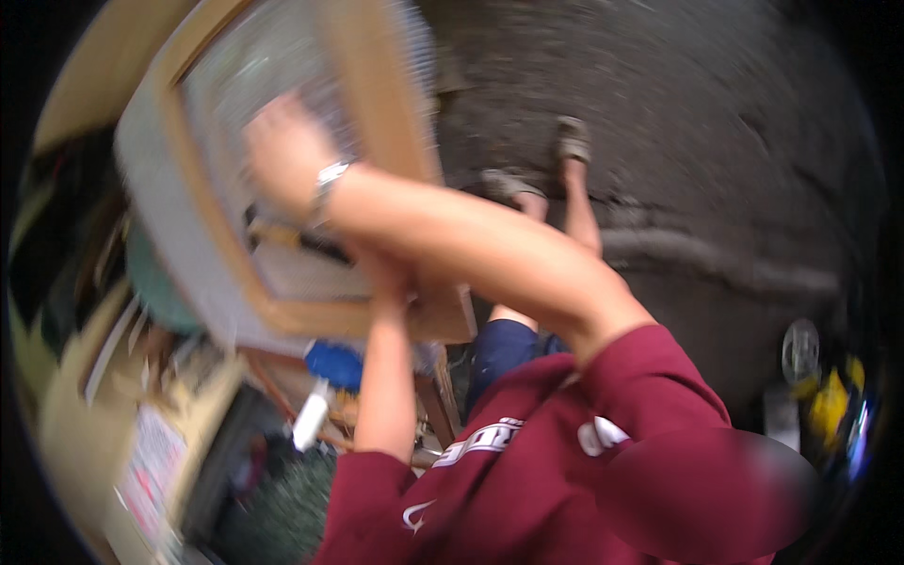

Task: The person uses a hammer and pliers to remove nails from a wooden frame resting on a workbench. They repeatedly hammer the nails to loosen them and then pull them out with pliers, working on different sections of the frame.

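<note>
wood frame [377, 80] ahead, left of centre. right hand [290, 155] over its middle, blurred; fingers look part curled, cannot tell if they grip anything. left hand [384, 273] by the near edge, part hidden under the right forearm [452, 226]; its hold cannot be told. tool [281, 234] just beside it. likely mid-work inside the frame; next move calls for keeping it steady.
</note>
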Action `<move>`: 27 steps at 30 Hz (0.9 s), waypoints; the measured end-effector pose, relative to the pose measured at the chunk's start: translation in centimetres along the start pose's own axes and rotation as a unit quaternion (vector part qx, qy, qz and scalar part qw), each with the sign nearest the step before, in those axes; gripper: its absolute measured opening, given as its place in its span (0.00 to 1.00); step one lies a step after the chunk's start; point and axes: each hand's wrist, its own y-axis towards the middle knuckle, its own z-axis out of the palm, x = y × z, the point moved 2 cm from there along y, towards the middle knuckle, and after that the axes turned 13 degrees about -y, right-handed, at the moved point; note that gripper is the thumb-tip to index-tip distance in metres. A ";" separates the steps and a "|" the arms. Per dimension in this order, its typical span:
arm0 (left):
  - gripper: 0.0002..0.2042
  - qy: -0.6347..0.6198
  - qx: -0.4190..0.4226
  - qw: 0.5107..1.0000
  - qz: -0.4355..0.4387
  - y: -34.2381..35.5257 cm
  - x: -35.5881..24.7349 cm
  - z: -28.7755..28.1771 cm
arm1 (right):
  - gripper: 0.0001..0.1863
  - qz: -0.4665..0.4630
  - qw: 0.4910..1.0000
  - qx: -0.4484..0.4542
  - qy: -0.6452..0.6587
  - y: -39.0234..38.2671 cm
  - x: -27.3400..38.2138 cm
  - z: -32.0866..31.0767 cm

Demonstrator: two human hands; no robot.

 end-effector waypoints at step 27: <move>0.30 -0.072 -0.003 0.997 0.010 4.8 -4.9 1.1 | 0.17 0.443 0.702 -0.157 0.535 -24.7 -5.5 -3.9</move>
